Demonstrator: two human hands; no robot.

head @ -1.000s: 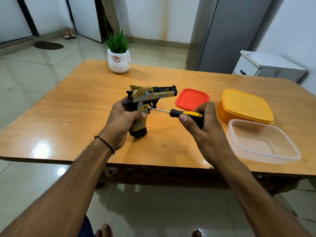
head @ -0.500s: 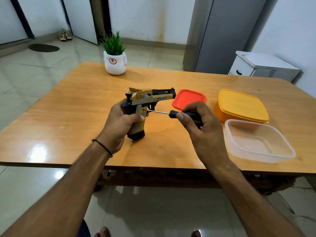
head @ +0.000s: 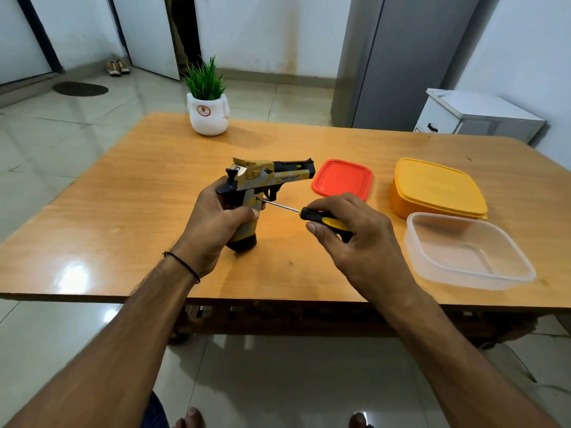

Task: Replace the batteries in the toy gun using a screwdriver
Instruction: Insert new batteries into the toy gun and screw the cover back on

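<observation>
A tan-and-black toy gun [head: 272, 176] stands upright on its grip base on the wooden table [head: 123, 211], barrel pointing right. My left hand [head: 213, 223] grips its handle from the left. My right hand [head: 352, 239] holds a black-and-yellow screwdriver [head: 324, 220] by the handle. The thin metal shaft runs up-left and its tip touches the gun's grip just below the trigger guard. No batteries are visible.
A red lid [head: 342, 179] lies right of the gun. Further right sit a closed yellow box [head: 437, 188] and an open clear plastic container [head: 466, 251]. A white pot with a green plant [head: 208, 114] stands at the table's far edge.
The view shifted slightly. My right hand's fingers have changed their hold on the screwdriver handle, showing more of its yellow stripe. The tip stays on the gun's grip, and the left hand holds still.
</observation>
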